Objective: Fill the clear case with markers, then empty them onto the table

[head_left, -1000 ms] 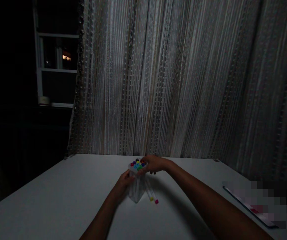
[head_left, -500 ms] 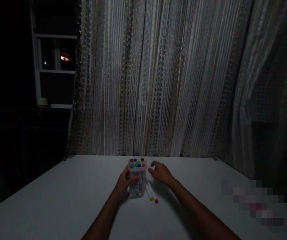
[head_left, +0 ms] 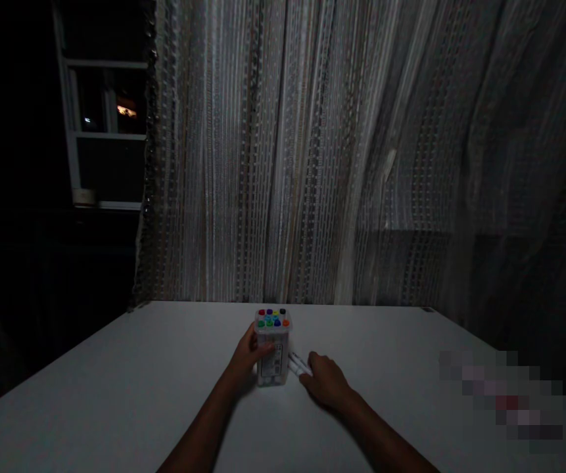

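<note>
the right hand point(head_left: 326, 383) lies palm down on the white table point(head_left: 115, 394), fingers loosely curled over the near ends of two loose markers point(head_left: 296, 363); whether it pinches them or only rests on them cannot be told in this dim light. the markers lie flat and side by side, their long axis running from the hand up and to the left, toward the base of the marker box. their white barrels show just beyond the fingertips, and the coloured caps are hidden under the hand.

the left hand point(head_left: 249, 355) is wrapped against the left side of the clear marker box point(head_left: 273, 351), fingers closed on its wall. the box stands upright near the middle of the table, long axis vertical, with the coloured caps point(head_left: 273, 318) of the markers inside pointing up. the loose markers sit just beside its right side.

behind the table hangs a striped curtain point(head_left: 312, 151); a dark window point(head_left: 105, 125) is at far left.
</note>
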Action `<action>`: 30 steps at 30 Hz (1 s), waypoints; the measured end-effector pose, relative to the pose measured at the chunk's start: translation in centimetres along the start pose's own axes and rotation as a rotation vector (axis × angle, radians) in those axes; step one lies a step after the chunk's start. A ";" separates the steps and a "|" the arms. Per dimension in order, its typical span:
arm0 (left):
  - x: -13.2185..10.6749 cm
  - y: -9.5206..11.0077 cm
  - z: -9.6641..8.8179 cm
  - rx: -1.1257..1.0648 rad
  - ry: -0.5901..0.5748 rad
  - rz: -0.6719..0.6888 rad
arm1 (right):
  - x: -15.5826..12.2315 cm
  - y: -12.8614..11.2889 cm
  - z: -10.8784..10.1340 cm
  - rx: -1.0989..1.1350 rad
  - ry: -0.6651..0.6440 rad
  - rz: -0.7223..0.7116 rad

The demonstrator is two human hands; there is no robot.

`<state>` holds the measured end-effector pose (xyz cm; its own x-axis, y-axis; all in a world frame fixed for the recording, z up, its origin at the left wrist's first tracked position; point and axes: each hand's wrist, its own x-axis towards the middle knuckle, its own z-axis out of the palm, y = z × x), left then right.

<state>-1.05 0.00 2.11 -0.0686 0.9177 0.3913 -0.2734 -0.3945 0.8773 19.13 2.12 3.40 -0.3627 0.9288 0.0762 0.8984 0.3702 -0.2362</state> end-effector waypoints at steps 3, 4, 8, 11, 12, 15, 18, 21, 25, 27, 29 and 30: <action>0.0 0.0 0.0 0.001 -0.010 0.007 | 0.3 1.2 0.7 0.124 0.047 -0.033; -0.1 0.0 0.0 -0.001 -0.012 0.008 | 0.5 1.6 0.9 0.202 0.071 -0.039; -0.2 0.1 0.0 0.001 -0.009 0.000 | 1.4 2.9 0.9 0.624 0.168 -0.007; -0.2 0.0 0.0 -0.015 -0.019 -0.012 | 1.5 3.5 -0.6 0.909 0.196 0.014; -0.3 0.0 0.0 -0.023 -0.021 -0.015 | 1.3 3.5 -1.4 0.988 0.200 0.026; -0.3 -0.1 0.0 -0.031 -0.012 -0.024 | 0.6 3.1 -4.7 1.192 0.256 0.046; -0.2 0.1 0.0 -0.009 -0.002 -0.031 | 0.1 2.0 -8.5 1.355 0.416 -0.072; -0.1 -0.1 -0.1 -0.006 -0.003 -0.032 | 0.2 0.5 -11.9 1.380 0.476 -0.197; -0.2 -0.9 0.0 -0.041 -0.009 -0.039 | 0.9 -1.3 -14.8 1.269 0.476 -0.360; -0.3 -1.2 0.3 -0.025 -0.019 -0.032 | 1.4 -2.1 -15.5 1.177 0.481 -0.447; -0.3 -1.4 0.5 -0.003 -0.024 -0.018 | 2.1 -2.9 -15.7 1.030 0.449 -0.513; -0.2 -1.5 0.6 0.005 -0.023 -0.013 | 2.5 -3.4 -15.5 0.942 0.416 -0.527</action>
<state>-0.10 0.39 0.88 -0.0435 0.9213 0.3863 -0.2695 -0.3832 0.8835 18.99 3.42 19.42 -0.3709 0.6619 0.6514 0.0555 0.7160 -0.6959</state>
